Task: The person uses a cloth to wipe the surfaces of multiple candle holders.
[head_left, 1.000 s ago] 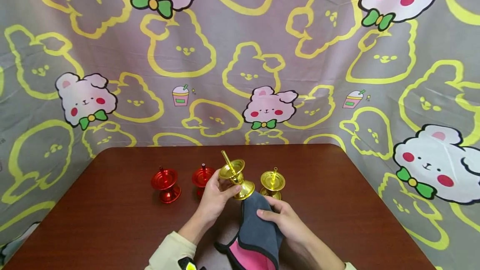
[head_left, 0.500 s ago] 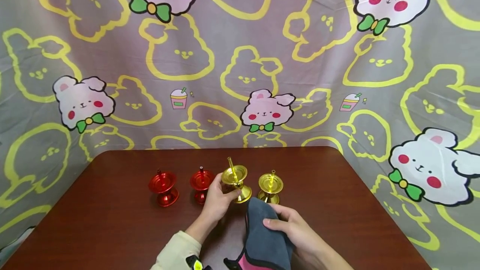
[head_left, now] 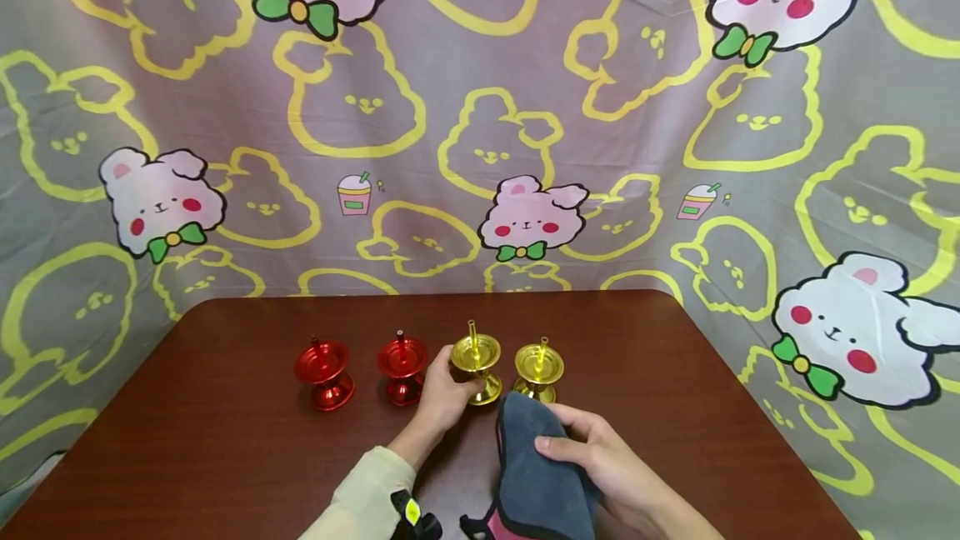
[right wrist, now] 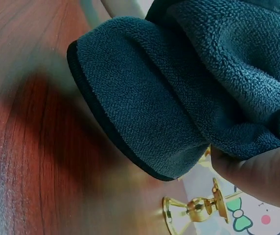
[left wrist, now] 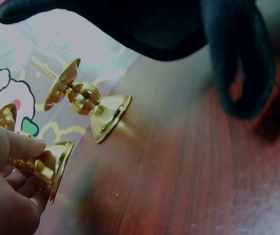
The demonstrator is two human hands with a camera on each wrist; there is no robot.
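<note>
My left hand [head_left: 444,395] grips a gold candle holder [head_left: 476,352] by its stem, thumb on the near side. The holder stands upright with its base at the tabletop; whether it bears fully on the wood I cannot tell. In the left wrist view the fingers [left wrist: 26,146] lie round the stem above the flared base. My right hand [head_left: 603,458] holds a folded dark grey towel [head_left: 542,461] with black edging and a pink side, thumb on top. A second gold candle holder [head_left: 539,367] stands just beyond the towel, to the right of the held one.
Two red candle holders, one at the far left [head_left: 323,369] and one beside my left hand [head_left: 402,361], stand in line with the gold ones. They stand on a dark brown table [head_left: 210,440]. A patterned cloth backdrop [head_left: 450,65] rises behind and along the sides.
My left hand has lowered the gold candle holder from a tilted, raised position to upright at the tabletop. My right hand has drawn the towel away from it, to the right and down.
</note>
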